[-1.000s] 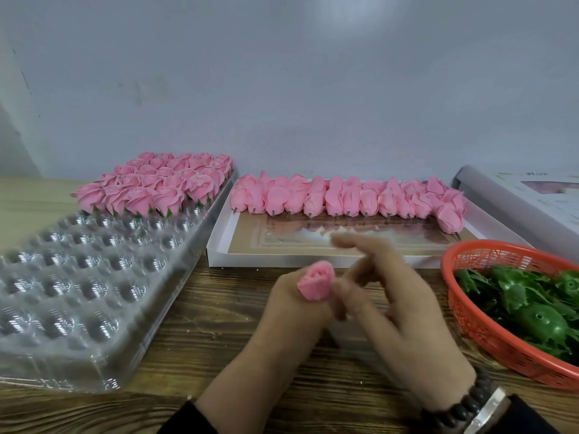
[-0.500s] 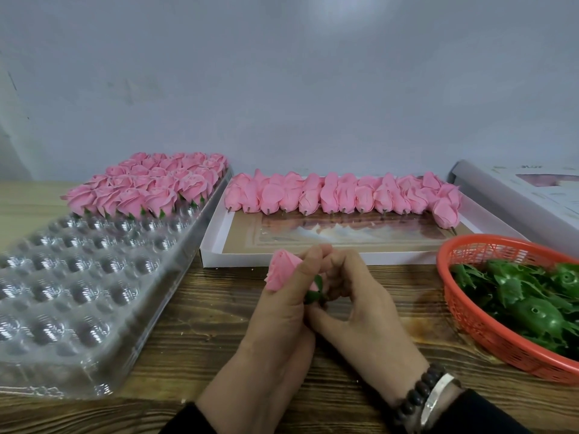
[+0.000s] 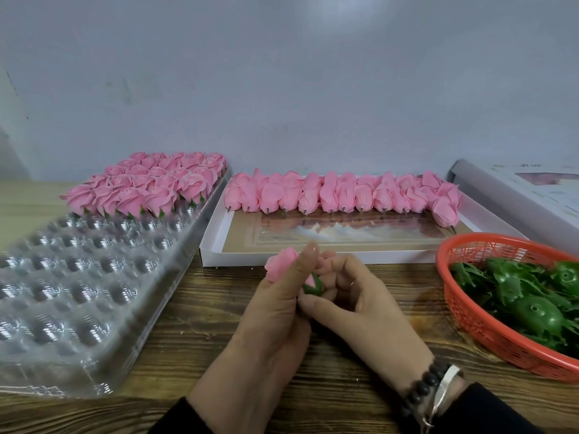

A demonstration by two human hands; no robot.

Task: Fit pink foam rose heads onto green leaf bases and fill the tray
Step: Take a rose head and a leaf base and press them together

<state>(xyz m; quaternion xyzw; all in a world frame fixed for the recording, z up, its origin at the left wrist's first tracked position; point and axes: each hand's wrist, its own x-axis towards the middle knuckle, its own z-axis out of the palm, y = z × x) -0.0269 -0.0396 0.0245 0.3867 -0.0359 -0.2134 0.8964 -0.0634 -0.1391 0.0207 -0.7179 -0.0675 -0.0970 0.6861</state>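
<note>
My left hand (image 3: 275,311) grips a pink foam rose head (image 3: 280,266), thumb laid along its side. A green leaf base (image 3: 313,286) sits at the rose's lower end, and my right hand (image 3: 354,303) pinches it with curled fingers. Both hands meet over the wooden table in front of the white box. The clear plastic tray (image 3: 94,277) lies at the left, its far rows filled with finished roses (image 3: 150,186). A row of bare rose heads (image 3: 341,192) lies in the white box (image 3: 216,245). The orange basket (image 3: 470,321) at the right holds green leaf bases (image 3: 532,296).
A white box lid or package (image 3: 526,195) leans at the far right behind the basket. A pale wall closes off the back of the table. Bare wooden tabletop (image 3: 194,324) shows between tray and hands.
My right hand, open and apart from the rose a second ago, has closed in and now pinches a green base at the rose's bottom. The rose has tilted to the left.
</note>
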